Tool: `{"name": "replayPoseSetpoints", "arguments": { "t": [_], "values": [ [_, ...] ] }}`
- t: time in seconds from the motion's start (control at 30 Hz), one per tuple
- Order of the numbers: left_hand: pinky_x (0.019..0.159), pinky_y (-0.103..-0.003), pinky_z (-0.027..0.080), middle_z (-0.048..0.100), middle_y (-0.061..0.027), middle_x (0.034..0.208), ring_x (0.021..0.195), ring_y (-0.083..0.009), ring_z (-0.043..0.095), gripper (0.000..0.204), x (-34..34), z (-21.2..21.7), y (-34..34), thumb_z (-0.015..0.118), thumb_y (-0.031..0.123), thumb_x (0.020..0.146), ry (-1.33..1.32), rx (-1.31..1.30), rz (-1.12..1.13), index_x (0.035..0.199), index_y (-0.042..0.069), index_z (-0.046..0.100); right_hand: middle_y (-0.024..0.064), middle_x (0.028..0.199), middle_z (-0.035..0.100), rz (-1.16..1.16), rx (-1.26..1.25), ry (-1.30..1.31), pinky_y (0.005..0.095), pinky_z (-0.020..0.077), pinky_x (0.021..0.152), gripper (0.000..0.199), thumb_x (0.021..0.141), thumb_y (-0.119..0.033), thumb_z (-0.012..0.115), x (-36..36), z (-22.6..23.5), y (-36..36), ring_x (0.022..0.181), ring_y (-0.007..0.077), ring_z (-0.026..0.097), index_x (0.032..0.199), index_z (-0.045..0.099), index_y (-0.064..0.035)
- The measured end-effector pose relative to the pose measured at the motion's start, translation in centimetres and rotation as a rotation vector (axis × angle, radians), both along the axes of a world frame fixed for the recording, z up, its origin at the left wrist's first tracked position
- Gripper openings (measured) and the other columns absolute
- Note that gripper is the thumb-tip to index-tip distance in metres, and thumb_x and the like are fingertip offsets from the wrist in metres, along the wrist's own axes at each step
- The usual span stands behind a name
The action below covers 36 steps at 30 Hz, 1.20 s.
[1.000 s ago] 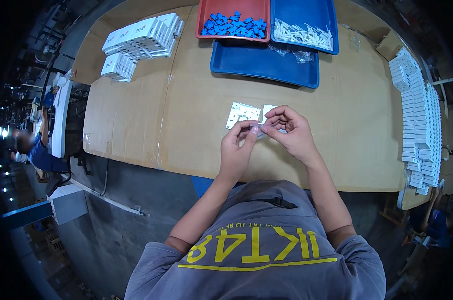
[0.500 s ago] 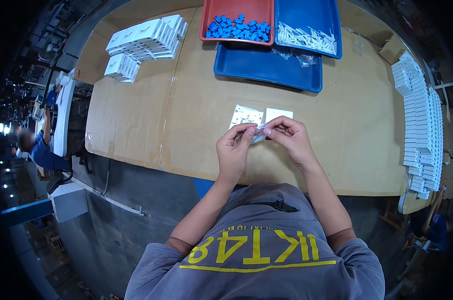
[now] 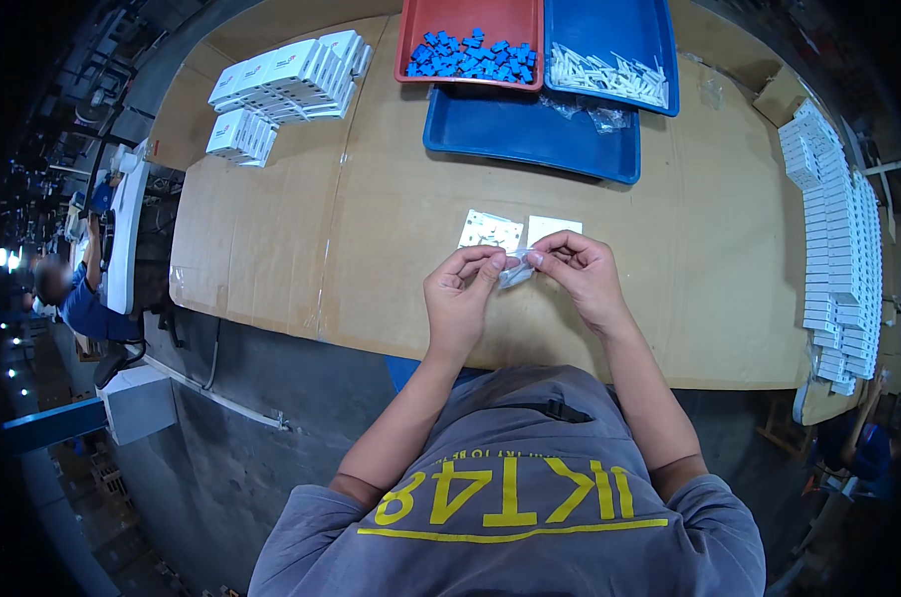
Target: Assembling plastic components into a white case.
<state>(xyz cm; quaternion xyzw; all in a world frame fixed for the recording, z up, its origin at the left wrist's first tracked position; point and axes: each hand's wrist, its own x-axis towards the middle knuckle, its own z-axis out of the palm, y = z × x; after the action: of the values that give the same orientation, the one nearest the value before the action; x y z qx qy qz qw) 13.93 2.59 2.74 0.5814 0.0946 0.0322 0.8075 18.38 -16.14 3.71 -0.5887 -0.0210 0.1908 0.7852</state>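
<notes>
**Both hands on the little bag**

Left hand (image 3: 458, 295) and right hand (image 3: 582, 273) pinch a small clear bag (image 3: 515, 269) between their fingertips, just above the cardboard-covered table (image 3: 271, 229). Two white plates (image 3: 510, 231) lie right behind it. Further back sit a red tray (image 3: 470, 20) of blue parts and blue trays (image 3: 530, 129).

A cardboard-covered bench (image 3: 271, 229) carries stacked white boxes (image 3: 286, 85) at ten o'clock, a red tray (image 3: 470, 15), a blue tray (image 3: 619, 20) and a second blue tray (image 3: 530, 134) at twelve, white box rows (image 3: 838, 229) at three, and two white cards (image 3: 510, 231) centrally.
</notes>
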Motion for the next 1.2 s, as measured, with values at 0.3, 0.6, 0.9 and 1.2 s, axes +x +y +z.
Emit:
{"name": "replayPoseSetpoints", "arguments": {
  "t": [0.3, 0.6, 0.9, 1.2],
  "values": [
    [0.091, -0.028, 0.058, 0.077, -0.0146, 0.105, 0.102, -0.0179, 0.075, 0.016, 0.0, -0.4, 0.1, 0.070, 0.006, 0.102, -0.014, 0.061, -0.002, 0.113, -0.007, 0.069, 0.0007, 0.098, 0.071, 0.012, -0.018, -0.070, 0.0207, 0.0513, 0.080, 0.009, 0.098, -0.003, 0.074, -0.2, -0.4, 0.1, 0.089, 0.0060, 0.064, 0.105, 0.071, -0.0003],
    [0.089, -0.029, 0.058, 0.076, -0.0143, 0.106, 0.102, -0.0184, 0.074, 0.016, 0.1, -0.2, 0.5, 0.069, 0.006, 0.103, -0.047, 0.061, -0.020, 0.115, -0.005, 0.068, 0.0080, 0.101, 0.075, -0.033, -0.029, -0.055, 0.0253, 0.0574, 0.085, 0.010, 0.099, -0.003, 0.072, -0.1, -0.3, 0.0, 0.095, 0.0124, 0.071, 0.108, 0.071, 0.0023],
    [0.088, -0.027, 0.055, 0.074, -0.0093, 0.102, 0.098, -0.0134, 0.070, 0.013, -0.3, -0.5, 0.1, 0.068, 0.007, 0.105, -0.083, 0.066, 0.008, 0.112, -0.003, 0.066, 0.0068, 0.101, 0.074, -0.029, 0.010, -0.110, 0.0258, 0.0556, 0.086, 0.008, 0.101, -0.004, 0.071, -0.1, -1.2, 0.1, 0.096, 0.0117, 0.069, 0.106, 0.071, 0.0015],
    [0.090, -0.027, 0.055, 0.072, -0.0084, 0.105, 0.099, -0.0124, 0.069, 0.013, -0.3, -0.3, -0.3, 0.066, 0.007, 0.105, -0.116, 0.026, 0.021, 0.114, -0.003, 0.064, 0.0061, 0.103, 0.072, -0.008, 0.041, -0.072, 0.0255, 0.0535, 0.090, 0.007, 0.100, -0.003, 0.071, -0.4, -0.7, 0.3, 0.099, 0.0106, 0.066, 0.106, 0.070, 0.0010]
  ]
}}
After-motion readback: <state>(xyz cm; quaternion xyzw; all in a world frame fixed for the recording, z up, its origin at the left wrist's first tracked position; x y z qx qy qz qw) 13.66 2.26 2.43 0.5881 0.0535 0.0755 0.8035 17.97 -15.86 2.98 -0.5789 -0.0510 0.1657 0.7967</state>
